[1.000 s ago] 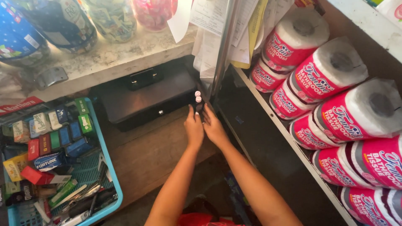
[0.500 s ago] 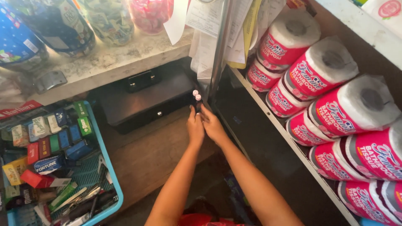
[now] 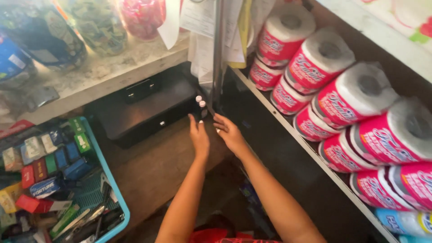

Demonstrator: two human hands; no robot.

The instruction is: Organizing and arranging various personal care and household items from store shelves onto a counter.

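Both my arms reach forward under a stone counter. My left hand (image 3: 199,135) is stretched flat with its fingertips at a small dark thing topped by two small white caps (image 3: 200,101), right beside a black metal cash box (image 3: 144,108). Whether it grips that thing is hidden. My right hand (image 3: 228,133) is just to its right, fingers loosely spread, near the foot of a grey metal post (image 3: 218,58), with nothing seen in it. The box is closed and rests on a brown wooden shelf (image 3: 157,166).
A blue plastic basket (image 3: 118,204) of small coloured packets and tools sits at the left. Pink-wrapped paper rolls (image 3: 355,103) fill the shelf at the right. Glass jars (image 3: 99,22) stand on the counter above. Papers (image 3: 198,18) hang by the post.
My hands were pressed together below the white caps; now they have parted a little, the right one shifting rightward. The view has tilted slightly.
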